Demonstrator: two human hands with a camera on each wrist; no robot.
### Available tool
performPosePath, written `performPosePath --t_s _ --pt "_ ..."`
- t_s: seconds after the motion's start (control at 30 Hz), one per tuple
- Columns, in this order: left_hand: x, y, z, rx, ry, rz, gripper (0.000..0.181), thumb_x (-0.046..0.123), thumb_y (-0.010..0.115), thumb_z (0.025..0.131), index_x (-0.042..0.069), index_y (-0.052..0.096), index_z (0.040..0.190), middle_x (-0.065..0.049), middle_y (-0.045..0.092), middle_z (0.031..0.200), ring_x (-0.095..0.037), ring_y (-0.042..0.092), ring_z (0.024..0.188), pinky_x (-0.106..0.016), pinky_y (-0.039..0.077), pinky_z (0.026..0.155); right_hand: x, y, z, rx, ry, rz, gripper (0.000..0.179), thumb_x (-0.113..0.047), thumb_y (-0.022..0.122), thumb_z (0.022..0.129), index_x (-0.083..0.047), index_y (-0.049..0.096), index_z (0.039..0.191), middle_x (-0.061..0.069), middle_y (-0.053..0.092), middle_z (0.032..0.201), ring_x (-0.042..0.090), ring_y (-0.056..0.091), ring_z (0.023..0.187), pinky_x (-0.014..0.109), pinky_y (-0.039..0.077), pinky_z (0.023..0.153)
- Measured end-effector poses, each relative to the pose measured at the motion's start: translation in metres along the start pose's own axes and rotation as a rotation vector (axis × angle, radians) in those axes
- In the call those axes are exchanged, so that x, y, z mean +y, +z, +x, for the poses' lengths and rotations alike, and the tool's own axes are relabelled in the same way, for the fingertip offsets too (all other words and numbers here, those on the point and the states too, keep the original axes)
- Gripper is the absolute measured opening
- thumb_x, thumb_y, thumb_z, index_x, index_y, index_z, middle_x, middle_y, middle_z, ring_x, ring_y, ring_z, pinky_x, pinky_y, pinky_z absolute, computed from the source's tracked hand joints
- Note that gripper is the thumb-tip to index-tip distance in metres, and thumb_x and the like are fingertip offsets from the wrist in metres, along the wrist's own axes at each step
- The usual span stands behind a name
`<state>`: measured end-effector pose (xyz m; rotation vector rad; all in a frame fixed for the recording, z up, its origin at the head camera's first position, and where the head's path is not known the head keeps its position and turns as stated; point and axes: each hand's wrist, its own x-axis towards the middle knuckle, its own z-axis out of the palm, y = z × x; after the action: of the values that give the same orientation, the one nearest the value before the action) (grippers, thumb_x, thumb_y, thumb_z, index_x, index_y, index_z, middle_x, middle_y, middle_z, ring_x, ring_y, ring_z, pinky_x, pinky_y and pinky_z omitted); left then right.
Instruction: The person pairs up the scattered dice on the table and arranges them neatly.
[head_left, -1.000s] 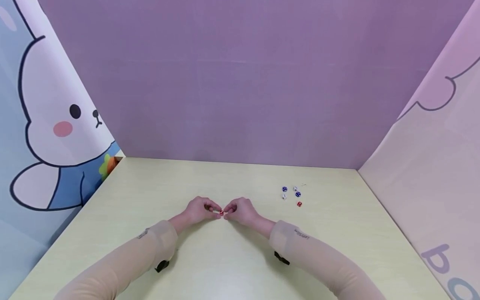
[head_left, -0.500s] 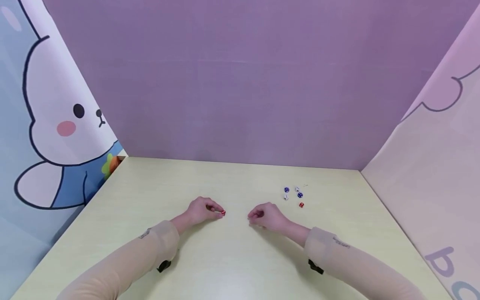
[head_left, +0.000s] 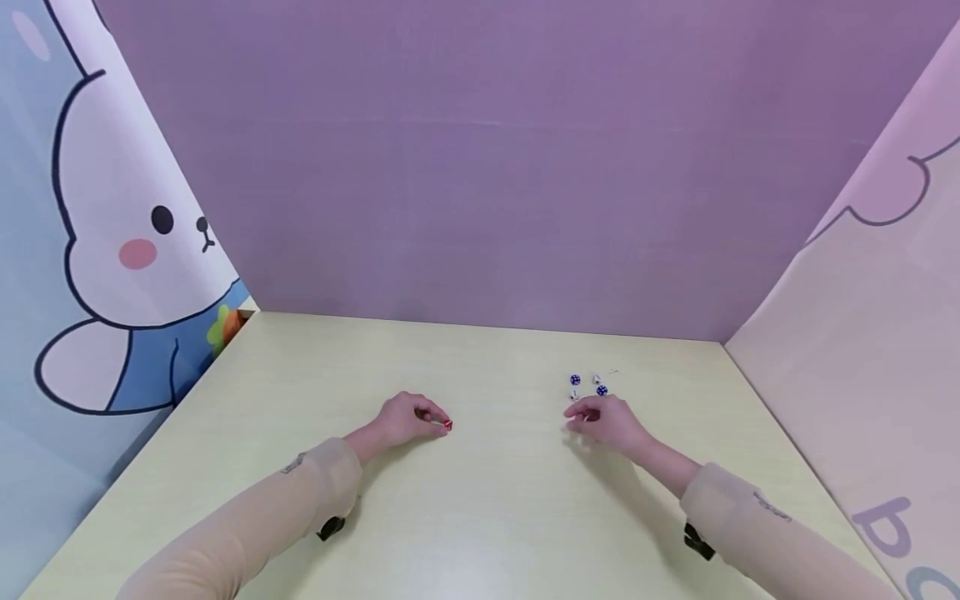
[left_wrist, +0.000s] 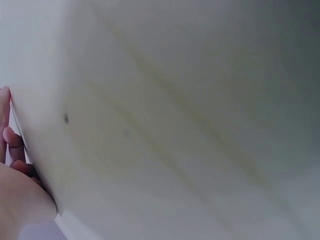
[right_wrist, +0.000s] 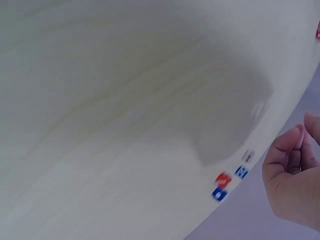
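My left hand [head_left: 405, 418] pinches a small red die [head_left: 448, 425] between thumb and fingertips, low over the table's middle. In the left wrist view only part of that hand [left_wrist: 17, 185] shows at the left edge. My right hand [head_left: 609, 423] holds nothing, its fingers loosely bent, thumb apart from the index finger. It hovers just in front of a group of dice: blue dice [head_left: 575, 379] and white dice [head_left: 574, 395]. A second red die [right_wrist: 223, 180] shows beside a blue die [right_wrist: 219, 194] in the right wrist view; the right hand hides it in the head view.
The pale wooden table [head_left: 480, 517] spreads under both arms. A purple panel [head_left: 480, 167] stands along its back edge. Printed panels flank it, one with a cartoon rabbit [head_left: 135, 200] on the left and a pale one [head_left: 885, 333] on the right.
My right hand has left the red die at the left hand and moved right to the dice group. The left hand stays nearly in place, still pinching its red die.
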<state>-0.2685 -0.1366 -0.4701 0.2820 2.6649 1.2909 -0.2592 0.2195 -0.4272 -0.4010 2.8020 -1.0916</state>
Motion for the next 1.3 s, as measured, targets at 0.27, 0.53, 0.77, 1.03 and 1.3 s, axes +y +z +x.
performPosePath --t_s 0.27,0.53,0.77,1.03,1.3 --pt "-0.008 -0.003 -0.002 0.000 0.063 -0.039 0.016 0.018 0.081 0.073 0.015 0.075 0.088 0.005 0.067 0.082 -0.010 0.053 0.076 -0.023 0.043 0.068 0.028 -0.023 -0.008 0.100 0.014 -0.022 0.021 -0.008 0.070 0.084 0.001 0.068 0.102 0.006 0.066 0.083 0.015 0.057 0.072 0.021 0.046 0.056" --pt "-0.010 -0.006 -0.004 0.002 0.061 -0.042 0.016 0.015 0.080 0.074 0.013 0.075 0.089 0.004 0.068 0.085 -0.010 0.053 0.076 -0.023 0.043 0.070 0.058 -0.032 -0.005 0.197 0.062 -0.070 0.020 -0.011 0.070 0.083 0.000 0.067 0.100 0.007 0.065 0.084 0.017 0.059 0.077 0.021 0.046 0.059" --pt "-0.006 -0.007 -0.002 0.014 0.058 -0.020 0.013 0.014 0.080 0.075 0.014 0.075 0.088 0.004 0.067 0.084 -0.010 0.051 0.075 -0.024 0.043 0.069 0.066 -0.032 0.003 0.162 0.073 -0.071 0.020 -0.011 0.072 0.082 0.000 0.068 0.098 0.007 0.067 0.084 0.014 0.059 0.076 0.023 0.046 0.063" --pt "-0.005 -0.007 -0.001 0.016 0.034 -0.012 0.014 0.014 0.080 0.075 0.014 0.075 0.088 0.005 0.066 0.081 -0.010 0.050 0.074 -0.024 0.042 0.068 0.065 -0.026 0.010 0.124 0.128 -0.089 0.021 -0.016 0.074 0.080 -0.001 0.068 0.095 0.005 0.068 0.082 0.013 0.057 0.070 0.026 0.045 0.061" --pt "-0.005 -0.007 0.000 0.022 0.035 -0.010 0.013 0.014 0.080 0.075 0.015 0.075 0.087 0.005 0.067 0.081 -0.010 0.051 0.074 -0.023 0.042 0.067 0.060 -0.021 0.012 0.104 0.116 -0.102 0.019 -0.014 0.074 0.081 -0.003 0.070 0.095 0.005 0.070 0.083 0.013 0.059 0.071 0.026 0.047 0.065"
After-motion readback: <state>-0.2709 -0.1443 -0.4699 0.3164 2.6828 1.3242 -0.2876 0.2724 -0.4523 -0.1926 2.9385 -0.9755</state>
